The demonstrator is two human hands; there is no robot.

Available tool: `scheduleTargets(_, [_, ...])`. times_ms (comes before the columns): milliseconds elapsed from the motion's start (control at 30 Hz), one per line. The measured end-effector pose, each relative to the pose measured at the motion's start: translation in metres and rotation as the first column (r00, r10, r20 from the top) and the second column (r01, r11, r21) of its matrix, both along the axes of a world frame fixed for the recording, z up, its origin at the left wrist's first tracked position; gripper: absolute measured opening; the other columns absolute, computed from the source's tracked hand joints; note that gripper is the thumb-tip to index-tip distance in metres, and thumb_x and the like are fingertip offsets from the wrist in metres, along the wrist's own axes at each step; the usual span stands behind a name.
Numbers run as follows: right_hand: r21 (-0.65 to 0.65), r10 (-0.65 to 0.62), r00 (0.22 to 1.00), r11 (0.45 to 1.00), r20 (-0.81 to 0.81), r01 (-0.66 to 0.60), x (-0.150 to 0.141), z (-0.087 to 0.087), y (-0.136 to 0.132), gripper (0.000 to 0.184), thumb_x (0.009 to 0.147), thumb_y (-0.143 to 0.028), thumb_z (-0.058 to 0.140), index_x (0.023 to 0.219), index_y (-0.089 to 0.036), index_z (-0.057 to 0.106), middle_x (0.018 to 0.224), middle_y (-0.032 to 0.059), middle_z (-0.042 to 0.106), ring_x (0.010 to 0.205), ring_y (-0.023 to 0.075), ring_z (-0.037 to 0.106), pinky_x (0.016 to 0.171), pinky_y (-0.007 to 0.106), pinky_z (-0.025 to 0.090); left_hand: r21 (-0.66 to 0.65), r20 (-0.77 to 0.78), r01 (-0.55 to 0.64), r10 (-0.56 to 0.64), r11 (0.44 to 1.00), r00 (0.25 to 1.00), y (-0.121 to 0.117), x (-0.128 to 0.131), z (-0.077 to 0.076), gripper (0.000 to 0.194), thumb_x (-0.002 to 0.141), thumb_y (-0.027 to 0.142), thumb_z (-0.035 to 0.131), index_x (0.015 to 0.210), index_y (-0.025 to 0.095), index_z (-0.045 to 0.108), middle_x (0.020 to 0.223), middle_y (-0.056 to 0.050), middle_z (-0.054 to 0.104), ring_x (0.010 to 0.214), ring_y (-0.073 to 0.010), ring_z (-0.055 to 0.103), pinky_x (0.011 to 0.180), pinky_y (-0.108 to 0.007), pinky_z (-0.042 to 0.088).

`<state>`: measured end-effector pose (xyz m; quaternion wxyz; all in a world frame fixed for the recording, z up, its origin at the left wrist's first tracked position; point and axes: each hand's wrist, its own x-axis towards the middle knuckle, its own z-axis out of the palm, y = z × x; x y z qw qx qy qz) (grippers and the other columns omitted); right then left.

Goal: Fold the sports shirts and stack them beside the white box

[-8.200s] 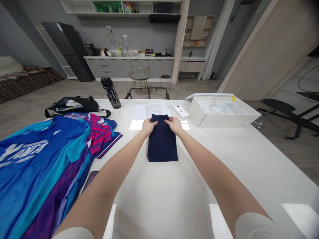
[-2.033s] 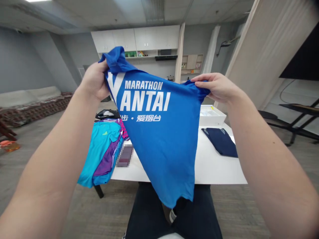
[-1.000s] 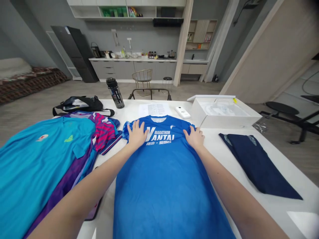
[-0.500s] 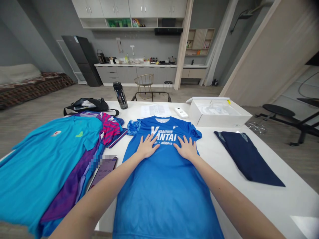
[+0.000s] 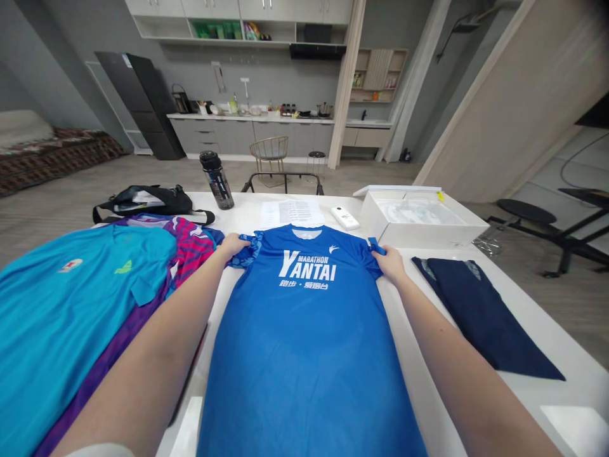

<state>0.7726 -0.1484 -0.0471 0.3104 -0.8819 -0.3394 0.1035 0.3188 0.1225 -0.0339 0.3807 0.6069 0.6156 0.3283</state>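
Note:
A blue T-shirt [image 5: 304,343] with white "MARATHON YANTAI" lettering lies spread face up on the white table, its collar toward the far side. My left hand [image 5: 234,244] is closed on the end of the patterned left sleeve. The opposite sleeve is pinched in my right hand [image 5: 391,261], its edge lifted a little. To the left lies a pile of shirts with a turquoise shirt [image 5: 95,298] on top. A folded navy garment [image 5: 480,311] rests right of my right forearm. The phone is mostly hidden behind my left forearm.
Toward the table's far side are a black bag [image 5: 147,202], a dark water bottle [image 5: 216,181], a paper sheet [image 5: 292,212], a small white device [image 5: 344,218] and an open white box [image 5: 419,222]. A chair frame [image 5: 283,181] stands just beyond the table edge.
Both hands have moved outward from lying flat on the shirt's chest to gripping its two sleeves. The right sleeve's edge is raised. The view has shifted slightly.

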Motion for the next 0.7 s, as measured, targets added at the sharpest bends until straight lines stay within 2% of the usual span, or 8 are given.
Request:
scheduleTargets(67, [0.091,-0.05,0.998,0.994,-0.038,0.054,0.007,-0.001,0.0,0.027,0.083,-0.041,0.063,0.091,-0.016,0.071,0.084,0.0081,0.073,0.081,0.0254,0.067,0.074,0.033,0.049,-0.038,0.041,0.039,-0.037,0.999,0.998,0.003,-0.001,0.0,0.022,0.061,0.022,0.081,0.074,0.018,0.064,0.077,-0.008,0.071,0.089,-0.0309,0.071,0.075,-0.037,0.056])
scheduleTargets(167, [0.105,-0.175,0.984,0.979,0.013,0.173,0.019,-0.002,-0.003,0.03,0.087,-0.041,0.057,0.094,-0.015,0.071,0.09,0.0122,0.073,0.087,0.0287,0.067,0.078,0.036,0.05,-0.058,0.103,0.056,-0.05,0.997,0.993,0.004,-0.009,0.002,0.021,0.071,0.028,0.075,0.088,0.018,0.066,0.079,-0.005,0.072,0.078,-0.0234,0.071,0.07,-0.033,0.057])
scheduleTargets(300, [-0.001,-0.281,0.943,0.958,0.178,0.286,0.026,-0.007,-0.01,0.036,0.093,-0.042,0.052,0.112,-0.015,0.068,0.107,0.0194,0.072,0.105,0.0355,0.066,0.09,0.045,0.05,-0.053,0.074,-0.091,0.095,0.994,0.993,0.005,-0.026,-0.002,0.027,0.07,0.025,0.078,0.088,0.018,0.06,0.075,-0.004,0.067,0.073,-0.0219,0.069,0.069,-0.035,0.057])
scheduleTargets(433, [-0.171,-0.258,0.941,0.939,0.221,0.298,0.025,-0.004,-0.012,0.047,0.091,-0.045,0.057,0.127,-0.016,0.06,0.114,0.0237,0.068,0.109,0.0406,0.065,0.092,0.052,0.049,0.029,-0.054,-0.268,0.269,0.963,0.962,0.007,-0.039,-0.005,0.033,0.066,0.017,0.081,0.09,0.017,0.059,0.09,-0.009,0.068,0.094,-0.0286,0.067,0.086,-0.044,0.055])
scheduleTargets(533, [-0.213,-0.274,0.948,0.929,0.16,0.304,0.023,0.004,-0.014,0.066,0.087,-0.063,0.058,0.131,-0.013,0.058,0.118,0.0264,0.065,0.112,0.0433,0.063,0.092,0.054,0.049,0.148,-0.121,-0.279,0.297,0.949,0.947,-0.006,-0.03,0.001,0.044,0.076,0.024,0.075,0.116,0.015,0.058,0.121,-0.019,0.064,0.121,-0.0341,0.058,0.104,-0.048,0.046])
scheduleTargets(567, [-0.2,-0.277,0.949,0.931,0.152,0.304,0.021,0.007,-0.015,0.073,0.086,-0.067,0.058,0.135,-0.012,0.055,0.119,0.0268,0.065,0.113,0.0433,0.063,0.092,0.054,0.049,0.232,-0.169,-0.214,0.256,0.949,0.952,-0.016,-0.023,0.003,0.048,0.081,0.027,0.071,0.125,0.014,0.056,0.132,-0.021,0.059,0.131,-0.0353,0.051,0.11,-0.05,0.041])
scheduleTargets(633, [-0.152,-0.246,0.945,0.947,0.218,0.282,0.013,0.01,-0.021,0.078,0.087,-0.066,0.057,0.143,-0.012,0.048,0.126,0.0269,0.062,0.117,0.0426,0.06,0.094,0.055,0.047,0.403,-0.34,0.073,0.074,0.912,0.938,-0.049,-0.001,0.008,0.05,0.091,0.033,0.059,0.137,0.016,0.052,0.149,-0.021,0.047,0.146,-0.0357,0.035,0.12,-0.052,0.026])
scheduleTargets(700, [-0.097,-0.149,0.916,0.975,0.372,0.198,-0.002,0.01,-0.027,0.072,0.093,-0.059,0.053,0.148,-0.014,0.043,0.139,0.0259,0.054,0.129,0.0411,0.051,0.103,0.056,0.041,0.417,-0.541,0.452,-0.184,0.788,0.821,-0.095,0.025,0.008,0.051,0.097,0.04,0.051,0.144,0.02,0.052,0.159,-0.016,0.039,0.152,-0.0348,0.025,0.125,-0.054,0.012])
